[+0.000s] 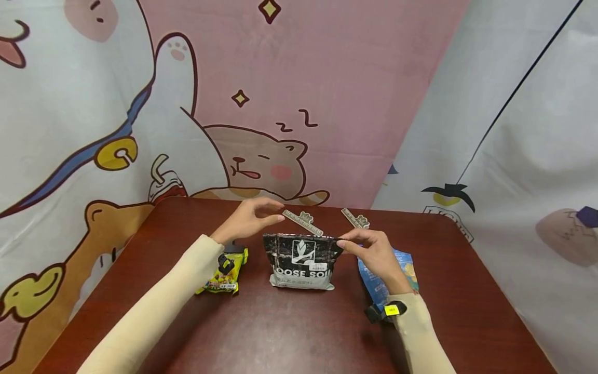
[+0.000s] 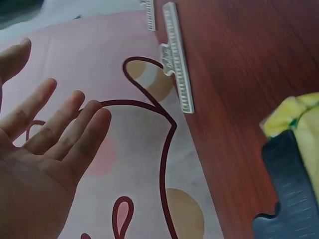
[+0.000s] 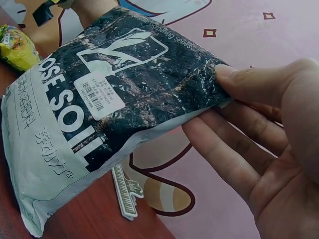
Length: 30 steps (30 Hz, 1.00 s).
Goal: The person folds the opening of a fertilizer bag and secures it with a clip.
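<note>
A black-and-white bag of loose soil (image 1: 303,265) stands upright on the table. My right hand (image 1: 376,254) pinches its top right corner between thumb and fingers, as the right wrist view shows with the bag (image 3: 104,89) close up. My left hand (image 1: 249,219) hovers above and left of the bag's top edge. In the left wrist view the left hand (image 2: 55,149) has its fingers extended and holds nothing. Near its fingertips in the head view, a pale long-jawed clip (image 1: 302,222) lies behind the bag. A second such clip (image 1: 355,218) lies farther right.
A yellow snack bag (image 1: 229,275) lies left, partly under the left wrist, with a black clip (image 2: 286,184) at its end. A blue bag (image 1: 374,275) lies beneath the right forearm. A printed cloth (image 1: 336,104) hangs behind the table's far edge.
</note>
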Motion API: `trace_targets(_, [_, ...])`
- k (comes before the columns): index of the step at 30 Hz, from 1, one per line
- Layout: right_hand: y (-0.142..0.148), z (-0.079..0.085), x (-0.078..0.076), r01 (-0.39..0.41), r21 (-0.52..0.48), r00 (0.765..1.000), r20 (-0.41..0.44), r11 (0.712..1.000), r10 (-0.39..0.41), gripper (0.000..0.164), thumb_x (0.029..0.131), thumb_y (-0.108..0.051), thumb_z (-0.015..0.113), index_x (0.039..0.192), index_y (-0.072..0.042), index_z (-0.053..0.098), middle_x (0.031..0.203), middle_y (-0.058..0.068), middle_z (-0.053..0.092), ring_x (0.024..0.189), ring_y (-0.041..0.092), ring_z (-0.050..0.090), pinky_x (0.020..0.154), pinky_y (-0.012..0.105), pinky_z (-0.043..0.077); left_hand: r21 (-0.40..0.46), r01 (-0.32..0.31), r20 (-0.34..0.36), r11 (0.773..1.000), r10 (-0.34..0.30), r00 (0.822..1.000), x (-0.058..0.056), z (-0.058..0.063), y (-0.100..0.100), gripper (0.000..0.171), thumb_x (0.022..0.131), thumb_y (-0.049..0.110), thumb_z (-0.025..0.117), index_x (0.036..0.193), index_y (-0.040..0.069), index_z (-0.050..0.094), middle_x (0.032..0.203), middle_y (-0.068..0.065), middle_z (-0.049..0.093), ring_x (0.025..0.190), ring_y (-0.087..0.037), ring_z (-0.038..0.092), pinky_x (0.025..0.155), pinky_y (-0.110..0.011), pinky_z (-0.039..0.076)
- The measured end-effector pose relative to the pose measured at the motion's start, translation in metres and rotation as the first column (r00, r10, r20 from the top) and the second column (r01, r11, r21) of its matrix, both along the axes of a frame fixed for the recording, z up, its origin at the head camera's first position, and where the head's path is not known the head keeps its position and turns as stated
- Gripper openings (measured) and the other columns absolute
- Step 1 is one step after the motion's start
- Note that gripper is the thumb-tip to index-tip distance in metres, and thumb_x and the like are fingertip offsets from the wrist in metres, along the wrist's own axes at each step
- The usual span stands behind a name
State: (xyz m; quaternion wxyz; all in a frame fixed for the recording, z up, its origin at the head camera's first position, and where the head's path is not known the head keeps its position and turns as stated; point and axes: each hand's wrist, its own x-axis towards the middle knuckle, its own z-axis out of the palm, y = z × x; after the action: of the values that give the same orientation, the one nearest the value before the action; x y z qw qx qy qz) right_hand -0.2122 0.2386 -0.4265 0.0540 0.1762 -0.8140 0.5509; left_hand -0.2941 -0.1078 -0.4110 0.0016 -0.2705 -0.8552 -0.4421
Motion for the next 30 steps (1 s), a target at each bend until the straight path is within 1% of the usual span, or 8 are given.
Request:
trace_targets(3, [0.0, 0.002, 0.0, -0.002, -0.001, 1.0, -0.004, 1.0, 0.002, 0.01, 0.093, -0.022, 0.078, 0.101, -0.017, 0.08, 0.097, 0.001, 0.077, 0.086, 0.03, 0.073, 0.076, 0.036, 0.06, -0.087, 0.026, -0.043, 0.996, -0.03, 0.999, -0.011, -0.002, 0.008, 0.042, 0.094, 0.046, 0.073, 0.131, 0.025, 0.068, 0.133, 0.003, 0.066, 0.127, -0.018, 0.061, 0.106, -0.043, 0.052])
trace_targets(6, [0.0, 0.002, 0.001, -0.007, -0.002, 1.0, -0.002, 1.0, 0.007, 0.01, 0.093, -0.021, 0.078, 0.101, -0.016, 0.079, 0.098, 0.002, 0.077, 0.086, 0.031, 0.073, 0.075, 0.035, 0.06, -0.209, 0.057, -0.087, 0.976, -0.077, 0.993, -0.023, -0.006, 0.015, 0.048, 0.095, 0.047, 0.072, 0.135, 0.022, 0.065, 0.137, 0.001, 0.063, 0.132, -0.02, 0.057, 0.111, -0.044, 0.048])
trace_targets(9, [0.0, 0.002, 0.001, -0.008, -0.002, 1.0, 0.005, 1.0, 0.008, 0.01, 0.093, -0.021, 0.078, 0.101, -0.016, 0.079, 0.097, 0.002, 0.077, 0.085, 0.027, 0.073, 0.075, 0.034, 0.059, -0.35, 0.08, -0.115, 0.933, -0.127, 0.985, -0.033, -0.012, 0.022, 0.054, 0.094, 0.049, 0.071, 0.14, 0.022, 0.061, 0.144, -0.002, 0.058, 0.138, -0.025, 0.053, 0.113, -0.047, 0.046])
trace_targets(12, [0.0, 0.001, 0.001, -0.017, -0.01, 1.0, 0.009, 1.0, 0.017, 0.01, 0.093, -0.021, 0.078, 0.101, -0.016, 0.079, 0.097, 0.002, 0.077, 0.084, 0.024, 0.074, 0.076, 0.035, 0.06, -0.456, 0.09, -0.097, 0.886, -0.15, 0.984, -0.042, -0.017, 0.027, 0.059, 0.094, 0.051, 0.071, 0.144, 0.023, 0.056, 0.15, -0.006, 0.052, 0.142, -0.029, 0.048, 0.114, -0.05, 0.045])
trace_targets(14, [0.0, 0.001, 0.002, -0.024, -0.02, 1.0, 0.009, 1.0, 0.024, 0.01, 0.093, -0.021, 0.077, 0.101, -0.015, 0.079, 0.097, 0.003, 0.077, 0.084, 0.023, 0.074, 0.077, 0.035, 0.061, -0.502, 0.097, -0.076, 0.859, -0.156, 0.985, -0.046, -0.02, 0.031, 0.062, 0.094, 0.051, 0.071, 0.147, 0.024, 0.054, 0.156, -0.009, 0.047, 0.146, -0.032, 0.044, 0.115, -0.052, 0.043])
trace_targets(18, [0.0, 0.002, 0.002, -0.036, -0.029, 0.999, 0.003, 0.999, 0.036, 0.011, 0.093, -0.02, 0.077, 0.101, -0.014, 0.079, 0.097, 0.003, 0.077, 0.083, 0.021, 0.074, 0.076, 0.035, 0.061, -0.559, 0.111, -0.067, 0.822, -0.178, 0.982, -0.055, -0.024, 0.037, 0.068, 0.094, 0.049, 0.071, 0.152, 0.023, 0.048, 0.161, -0.011, 0.04, 0.149, -0.033, 0.04, 0.117, -0.053, 0.04])
trace_targets(24, [0.001, 0.002, 0.002, -0.043, -0.024, 0.999, -0.004, 0.999, 0.043, 0.01, 0.094, -0.02, 0.077, 0.101, -0.014, 0.079, 0.096, 0.003, 0.077, 0.083, 0.022, 0.075, 0.076, 0.036, 0.061, -0.619, 0.126, -0.091, 0.775, -0.23, 0.969, -0.069, -0.028, 0.048, 0.071, 0.094, 0.049, 0.071, 0.155, 0.024, 0.044, 0.158, -0.005, 0.044, 0.148, -0.029, 0.042, 0.117, -0.05, 0.041])
trace_targets(30, [0.001, 0.003, 0.002, -0.057, -0.028, 0.998, 0.001, 0.998, 0.057, 0.01, 0.094, -0.02, 0.076, 0.102, -0.014, 0.079, 0.097, 0.005, 0.076, 0.084, 0.023, 0.075, 0.077, 0.037, 0.062, -0.666, 0.193, -0.04, 0.72, -0.293, 0.955, -0.089, -0.03, 0.059, 0.067, 0.098, 0.045, 0.067, 0.156, 0.022, 0.043, 0.16, -0.004, 0.043, 0.148, -0.026, 0.041, 0.117, -0.048, 0.042])
